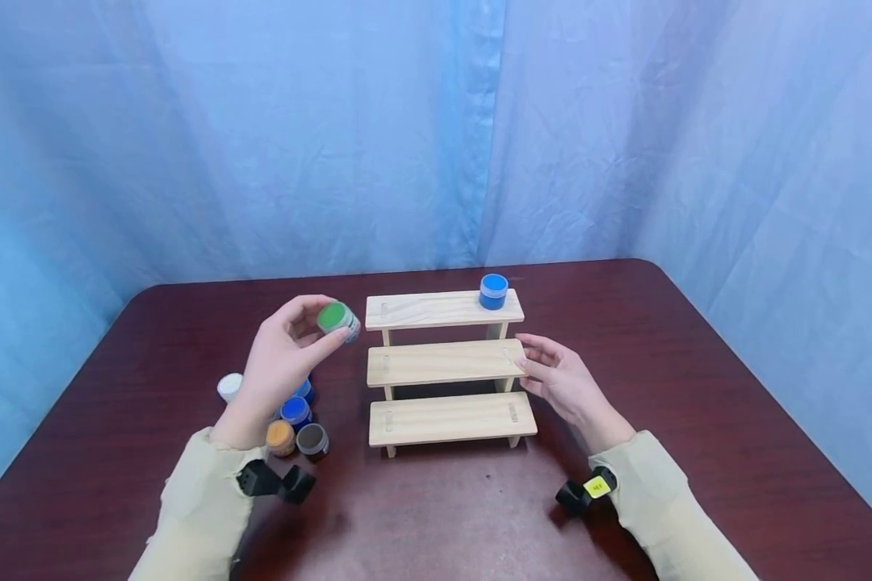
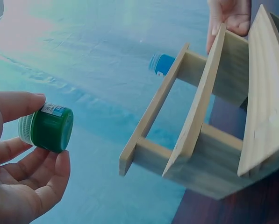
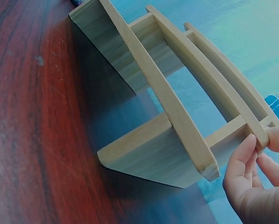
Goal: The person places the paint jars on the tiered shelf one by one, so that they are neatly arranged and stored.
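My left hand (image 1: 274, 359) holds a small jar of green paint (image 1: 339, 320) in the air, left of a three-step wooden display stand (image 1: 443, 363). In the left wrist view the green jar lies tilted between the thumb and the curled fingers. At the right end of the stand's middle shelf, my right hand (image 1: 568, 389) pinches the board, thumb on top and fingers beneath, as the right wrist view shows. A blue paint jar (image 1: 493, 293) stands upright on the right end of the top shelf.
Several paint jars stand on the dark table (image 1: 698, 436) at left, partly hidden by my left forearm: a white jar (image 1: 228, 386), a dark blue jar (image 1: 295, 411), an orange jar (image 1: 280, 438) and a brown jar (image 1: 312, 441). A light blue curtain (image 1: 298, 145) hangs behind.
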`<state>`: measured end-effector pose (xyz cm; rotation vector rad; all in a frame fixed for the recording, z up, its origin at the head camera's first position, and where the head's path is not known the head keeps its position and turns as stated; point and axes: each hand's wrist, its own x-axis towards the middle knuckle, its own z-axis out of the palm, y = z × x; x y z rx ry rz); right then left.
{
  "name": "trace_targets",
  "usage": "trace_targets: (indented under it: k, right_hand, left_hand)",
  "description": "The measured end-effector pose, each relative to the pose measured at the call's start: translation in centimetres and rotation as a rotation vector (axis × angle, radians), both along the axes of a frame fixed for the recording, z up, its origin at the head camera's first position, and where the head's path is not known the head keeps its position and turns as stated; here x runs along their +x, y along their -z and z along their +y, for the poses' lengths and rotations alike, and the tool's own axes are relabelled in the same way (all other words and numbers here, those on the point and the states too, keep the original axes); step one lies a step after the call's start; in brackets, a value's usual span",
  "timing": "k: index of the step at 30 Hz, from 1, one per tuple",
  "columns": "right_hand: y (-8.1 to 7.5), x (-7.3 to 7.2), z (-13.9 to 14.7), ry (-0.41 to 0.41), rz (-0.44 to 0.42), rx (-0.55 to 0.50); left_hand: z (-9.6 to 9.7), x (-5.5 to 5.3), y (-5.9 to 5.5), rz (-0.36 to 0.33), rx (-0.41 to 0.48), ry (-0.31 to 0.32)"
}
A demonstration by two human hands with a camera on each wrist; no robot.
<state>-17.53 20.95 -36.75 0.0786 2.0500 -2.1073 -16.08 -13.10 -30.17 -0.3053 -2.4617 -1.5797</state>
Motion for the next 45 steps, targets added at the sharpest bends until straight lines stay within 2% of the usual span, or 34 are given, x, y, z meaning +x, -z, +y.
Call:
trace_targets:
  k: [11, 16, 23, 32, 45]
  right_hand:
    - [-0.4, 0.0, -0.2, -0.007, 0.007, 0.016]
    - [-0.3, 0.0, -0.2, -0.002, 0.002, 0.020]
    - [-0.3, 0.1, -0.1, -0.008, 0.004, 0.015]
    - [-0.2, -0.1, 0.1, -0.009, 0.005, 0.016]
    - [-0.1, -0.2, 0.2, -0.010, 0.002, 0.021]
  left_hand:
    - [4.1, -2.4, -1.2, 0.041, 0.131, 0.068]
    - [5.6, -3.5, -1.2, 0.046, 0.140, 0.090]
    - [7.2, -5.2, -0.4, 0.009, 0.097, 0.072]
    - [9.7, -7.1, 0.5, -0.025, 0.070, 0.108]
    - [11.9, -8.1, 0.5, 0.004, -0.075, 0.174]
